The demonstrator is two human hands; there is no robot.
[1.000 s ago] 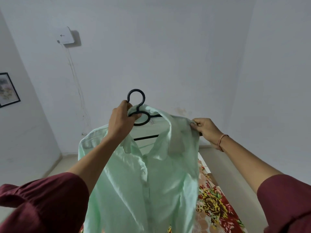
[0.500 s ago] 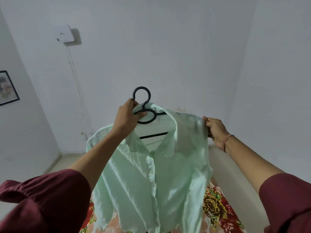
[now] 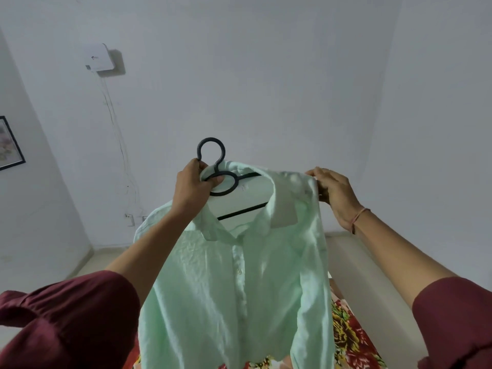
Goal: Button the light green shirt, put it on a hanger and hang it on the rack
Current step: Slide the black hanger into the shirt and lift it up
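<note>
Shirt [image 3: 234, 283] is on the hanger [image 3: 226, 179], held up before the wall. Left hand [image 3: 193, 189] grips the hanger neck; right hand [image 3: 335, 194] pinches the shirt's shoulder. Collar label and the wall box [image 3: 98, 58] logo are too small to read.

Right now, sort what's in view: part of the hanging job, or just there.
Job: light green shirt, black hanger, left hand, right hand.
Just there: wall box, framed picture, floral bedsheet.
</note>
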